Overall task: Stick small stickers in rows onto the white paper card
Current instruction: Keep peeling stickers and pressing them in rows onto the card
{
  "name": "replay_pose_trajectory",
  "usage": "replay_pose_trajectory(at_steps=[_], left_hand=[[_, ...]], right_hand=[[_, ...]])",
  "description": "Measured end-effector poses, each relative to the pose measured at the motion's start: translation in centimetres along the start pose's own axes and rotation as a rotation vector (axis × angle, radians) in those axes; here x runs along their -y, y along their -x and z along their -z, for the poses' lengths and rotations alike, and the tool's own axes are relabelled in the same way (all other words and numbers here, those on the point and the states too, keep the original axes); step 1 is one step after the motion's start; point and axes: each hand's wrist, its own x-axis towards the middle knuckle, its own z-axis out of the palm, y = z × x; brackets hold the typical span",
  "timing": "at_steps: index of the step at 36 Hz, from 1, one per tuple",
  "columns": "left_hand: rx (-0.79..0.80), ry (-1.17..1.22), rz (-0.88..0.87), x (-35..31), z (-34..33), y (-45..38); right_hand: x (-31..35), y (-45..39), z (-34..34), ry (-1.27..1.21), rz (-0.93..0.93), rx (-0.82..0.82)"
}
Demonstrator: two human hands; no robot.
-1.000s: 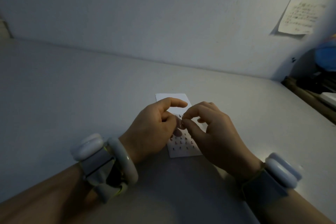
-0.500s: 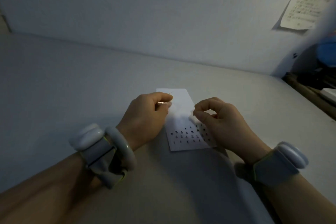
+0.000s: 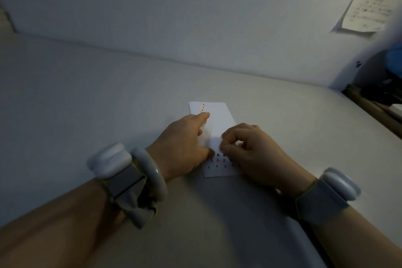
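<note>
while the light is dim, the layout reads clearly enough:
surface: a pale grey matte tabletop point(image 3: 91, 98) running to a white wall point(image 3: 195, 17) at the far side.
card: a white rectangular paper card point(image 3: 219, 124) lies flat on the tabletop at the centre, long side running near to far, both hands resting on it.
stickers, near end: small dark stickers point(image 3: 217, 160) sit in short rows at the near end of the card, partly covered by the hands.
stickers, far end: small orange-red striped stickers point(image 3: 202, 107) sit by the far left corner of the card.
left hand: the left hand point(image 3: 182, 143) lies on the left edge of the card, index finger stretched far toward the orange-red stickers with its tip on the paper; nothing visibly gripped.
right hand: the right hand point(image 3: 252, 150) rests on the right side of the card, fingers curled, thumb and index tips pinched together just above the dark rows; i cannot tell whether a sticker is between them.
wrists: a white rounded band device point(image 3: 108, 160) and a pale jade-like bangle point(image 3: 150, 173) on the left wrist; a white rounded band device point(image 3: 339, 184) on the right.
wall: a handwritten paper note point(image 3: 367, 13) is stuck far right.
</note>
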Motion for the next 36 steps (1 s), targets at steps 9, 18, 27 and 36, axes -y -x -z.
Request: replay_pose_trajectory(at_steps=[9, 18, 27, 36], left_hand=[[0.016, -0.016, 0.010, 0.1, 0.0, -0.1], [0.031, -0.021, 0.012, 0.0, 0.1, -0.1], [0.036, -0.029, 0.014, 0.0, 0.1, -0.1], [0.062, -0.029, 0.009, 0.1, 0.0, -0.2]], right_hand=[[0.2, 0.0, -0.1, 0.007, 0.003, -0.003], [-0.1, -0.1, -0.8, 0.064, 0.036, -0.053], [0.1, 0.1, -1.1, 0.277, 0.143, -0.107], [0.2, 0.0, -1.1, 0.371, 0.135, -0.116]])
